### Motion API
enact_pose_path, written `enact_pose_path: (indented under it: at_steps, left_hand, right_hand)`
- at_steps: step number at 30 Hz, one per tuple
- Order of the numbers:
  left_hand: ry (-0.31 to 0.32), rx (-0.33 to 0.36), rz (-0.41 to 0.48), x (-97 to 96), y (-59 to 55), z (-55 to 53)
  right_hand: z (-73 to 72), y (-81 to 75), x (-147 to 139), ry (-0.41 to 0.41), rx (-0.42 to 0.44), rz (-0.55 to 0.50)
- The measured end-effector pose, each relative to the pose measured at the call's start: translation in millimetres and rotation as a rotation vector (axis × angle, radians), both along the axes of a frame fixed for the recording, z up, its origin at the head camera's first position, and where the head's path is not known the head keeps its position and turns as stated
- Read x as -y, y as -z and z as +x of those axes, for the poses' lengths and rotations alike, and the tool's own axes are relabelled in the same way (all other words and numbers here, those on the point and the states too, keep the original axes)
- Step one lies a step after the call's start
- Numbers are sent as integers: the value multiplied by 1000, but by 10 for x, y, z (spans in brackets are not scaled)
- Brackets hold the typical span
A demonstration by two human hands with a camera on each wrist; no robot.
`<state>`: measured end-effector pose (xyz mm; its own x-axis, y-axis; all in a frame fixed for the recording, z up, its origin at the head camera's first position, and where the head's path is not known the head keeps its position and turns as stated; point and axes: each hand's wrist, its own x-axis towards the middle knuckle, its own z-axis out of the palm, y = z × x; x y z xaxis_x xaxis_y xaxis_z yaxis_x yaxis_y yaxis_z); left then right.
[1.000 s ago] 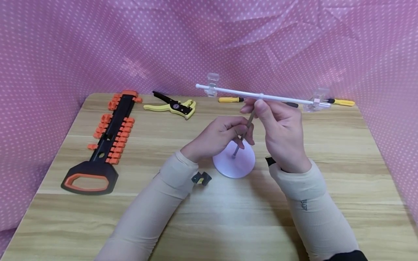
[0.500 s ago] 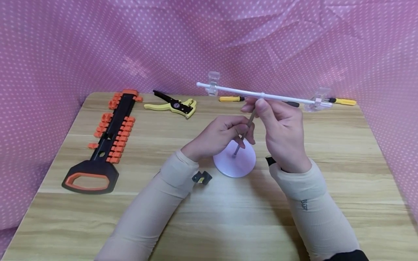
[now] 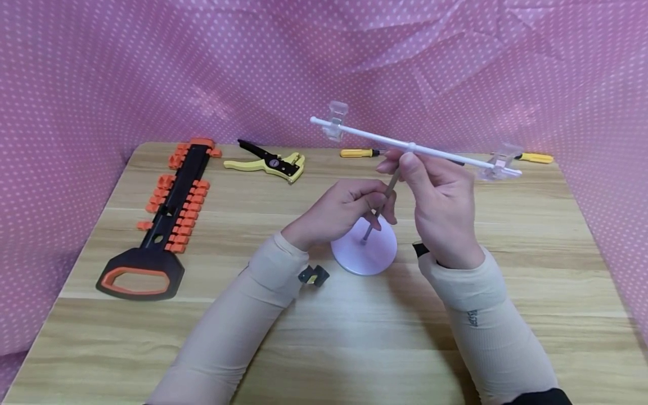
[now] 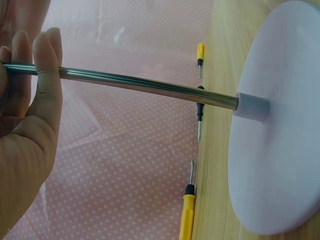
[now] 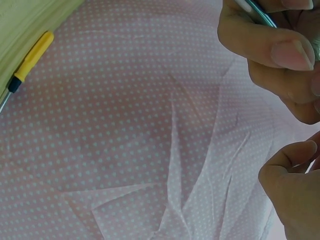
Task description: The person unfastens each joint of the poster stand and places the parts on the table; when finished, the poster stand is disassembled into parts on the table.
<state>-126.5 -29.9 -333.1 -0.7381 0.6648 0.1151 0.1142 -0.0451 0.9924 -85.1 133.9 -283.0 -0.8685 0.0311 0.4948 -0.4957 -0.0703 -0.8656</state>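
A display stand rests on the table: a round white base [image 3: 363,260], a slim metal pole [image 4: 150,88] and a white crossbar [image 3: 374,136] on top. Clear plastic clips [image 3: 336,121] sit near both ends of the crossbar, which slopes down to the right in the head view. My left hand [image 3: 344,211] grips the pole partway up, with fingers curled round it. Just under the middle of the crossbar, my right hand [image 3: 448,208] pinches the pole's top end; its thumb lies right at the centre joint. The pole leans in the head view.
Along the back edge lie yellow-handled screwdrivers [image 3: 356,153] and one with a black handle [image 4: 200,110]. Yellow-black wire strippers [image 3: 273,165] lie left of them. A black holder with orange clips [image 3: 169,211] occupies the left side. A small black piece [image 3: 314,275] is beside my left sleeve.
The crossbar has turned: its left end rose and shifted right, its right end dropped. My right hand moved slightly right with it. The left hand and base stayed nearly put.
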Motion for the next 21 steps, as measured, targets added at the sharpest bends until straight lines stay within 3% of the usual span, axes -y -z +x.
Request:
enact_pose_path:
  at_steps: [21]
  left_hand:
    - [-5, 11, -19, -7, 21, -13]
  right_hand:
    - [-8, -8, -6, 12, -4, 4]
